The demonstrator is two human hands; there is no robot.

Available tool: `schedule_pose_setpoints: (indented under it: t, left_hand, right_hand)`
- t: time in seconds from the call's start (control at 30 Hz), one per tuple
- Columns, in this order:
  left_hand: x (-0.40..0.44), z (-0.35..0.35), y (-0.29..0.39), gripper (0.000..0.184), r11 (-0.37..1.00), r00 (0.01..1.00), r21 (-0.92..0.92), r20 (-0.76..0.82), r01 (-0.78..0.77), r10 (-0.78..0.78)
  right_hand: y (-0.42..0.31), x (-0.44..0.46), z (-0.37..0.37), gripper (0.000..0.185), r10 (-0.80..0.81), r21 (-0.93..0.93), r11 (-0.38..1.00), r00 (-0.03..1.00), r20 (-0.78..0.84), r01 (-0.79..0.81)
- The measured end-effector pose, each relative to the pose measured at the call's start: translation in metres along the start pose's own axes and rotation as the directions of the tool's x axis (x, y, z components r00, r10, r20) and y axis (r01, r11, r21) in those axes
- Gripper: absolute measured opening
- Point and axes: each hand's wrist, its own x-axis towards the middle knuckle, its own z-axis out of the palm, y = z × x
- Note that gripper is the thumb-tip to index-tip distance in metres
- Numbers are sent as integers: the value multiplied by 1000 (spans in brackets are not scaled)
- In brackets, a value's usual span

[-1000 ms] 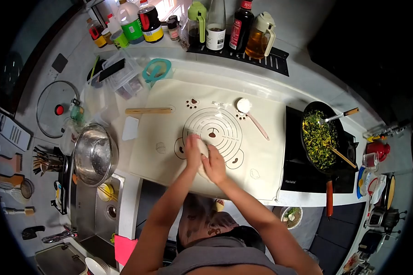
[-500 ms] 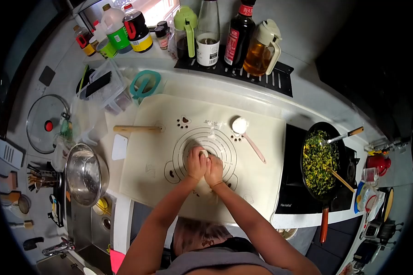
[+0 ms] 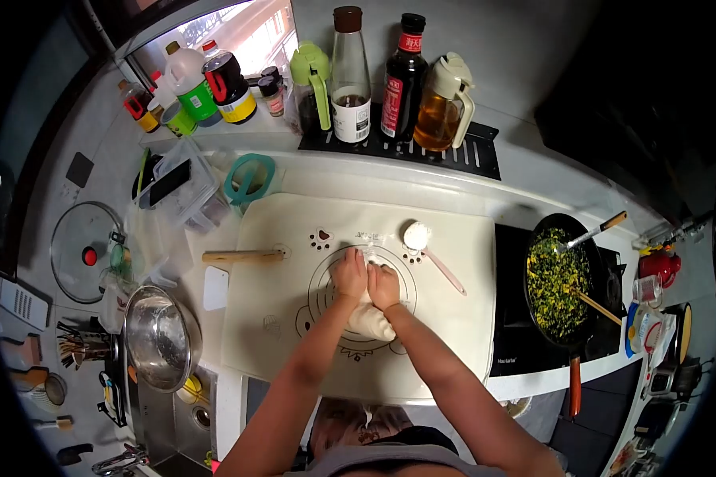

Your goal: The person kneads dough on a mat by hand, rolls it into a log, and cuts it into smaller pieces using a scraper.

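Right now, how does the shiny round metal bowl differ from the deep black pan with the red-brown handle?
The shiny metal bowl holds no food that I can see, only whitish smears; the black pan holds chopped green and yellow food. The bowl shows no handle, while the pan has a long red-brown one. Both are round and uncovered.

Dough (image 3: 371, 323) on mat (image 3: 445, 350), bowl (image 3: 161, 338) left, pan (image 3: 563, 342) on stove (image 3: 515, 318) right, bottles (image 3: 392, 95) behind
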Motion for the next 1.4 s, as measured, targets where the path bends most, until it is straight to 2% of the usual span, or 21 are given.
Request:
schedule_pose_setpoints:
  t: [0.03, 0.07, 0.13, 0.17, 0.2, 0.23, 0.27, 0.3, 0.33, 0.37, 0.4, 0.5, 0.57, 0.6, 0.7, 0.83, 1.07, 1.2, 1.27, 1.37, 1.4]
  left_hand:
    - [-6, -1, 4, 27, 999, 999, -5, -14, 32, -32]
    - [-12, -3, 7, 30, 998, 998, -8, -26, 66, -66]
    - [-28, -30, 35, 38, 880, 986, -455, -26, 136, -165]
    - [-38, -47, 49, 41, 747, 976, -645, -11, 160, -219]
    - [-51, -58, 52, 43, 662, 958, -703, 96, 258, -272]
    - [-64, -67, 53, 46, 564, 927, -746, 205, 355, -314]
    - [-77, -77, 56, 48, 454, 886, -771, 312, 447, -341]
    - [-88, -94, 62, 32, 505, 813, -638, 447, 581, -372]
    - [-103, -96, 62, 26, 657, 911, -631, 292, 413, -292]
    - [-118, -95, 64, 20, 781, 974, -582, 137, 225, -178]
    - [-131, -95, 63, 14, 870, 999, -492, -7, 30, -38]
    - [-160, -76, 32, 12, 846, 940, -412, -166, -340, 297]
    - [-155, -54, 17, 13, 842, 912, -353, -194, -408, 361]
    - [-144, -52, 18, 13, 838, 897, -322, -205, -440, 392]
    - [-108, -56, 21, 17, 858, 916, -324, -103, -399, 387]
    - [-62, -43, 10, 20, 864, 939, -389, -2, -319, 345]
    - [-22, -24, 0, 20, 893, 993, -446, 62, -63, 101]
    - [2, -11, -24, 26, 651, 768, -499, 605, 571, -210]
    - [-1, -38, 13, 25, 861, 721, -70, 583, 503, -374]
    - [-49, -64, 38, 25, 982, 805, 82, 562, 171, -188]
    - [-69, -71, 42, 25, 1000, 904, 6, 427, 20, -21]
  right_hand:
    - [-6, 1, -13, 38, 82, 107, 989, 986, 144, -98]
    - [-9, -2, -15, 41, 183, 229, 950, 974, 136, -211]
    - [-9, -14, -13, 48, 371, 451, 794, 912, 172, -408]
    - [9, -20, 5, 56, 463, 685, 464, 813, 353, -562]
    - [-34, -13, -39, 61, 548, 652, 212, 641, 537, -728]
    - [-45, -15, -49, 62, 512, 591, 210, 603, 612, -779]
    - [-54, -20, -56, 64, 473, 526, 214, 558, 682, -823]
    - [-77, -29, -73, 66, 474, 446, 437, 622, 624, -781]
    - [-95, -40, -84, 68, 450, 337, 635, 687, 571, -695]
    - [-97, -55, -83, 60, 440, 402, 609, 713, 546, -684]
    - [-98, -69, -84, 55, 358, 399, 732, 810, 465, -553]
    - [-88, -95, -81, 40, 65, 332, 936, 983, 172, -120]
    - [-64, -96, -57, 32, -103, 258, 958, 991, -84, 121]
    - [-57, -89, -51, 31, -102, 272, 955, 992, -72, 118]
    - [-36, -57, -37, 28, -120, 288, 949, 991, -56, 131]
    - [-25, -25, -25, 31, 19, 120, 993, 1000, 22, -22]
    - [-28, 10, -5, 36, 155, -151, 976, 987, -45, -160]
    - [-43, -7, -14, 32, 146, -229, 963, 989, 9, -141]
    - [-65, -29, -36, 24, 35, -99, 994, 998, -59, -41]
    - [-69, -71, -60, 24, -44, 130, 990, 990, -137, 62]
    - [-67, -82, -72, 24, 26, 178, 984, 998, -51, -17]
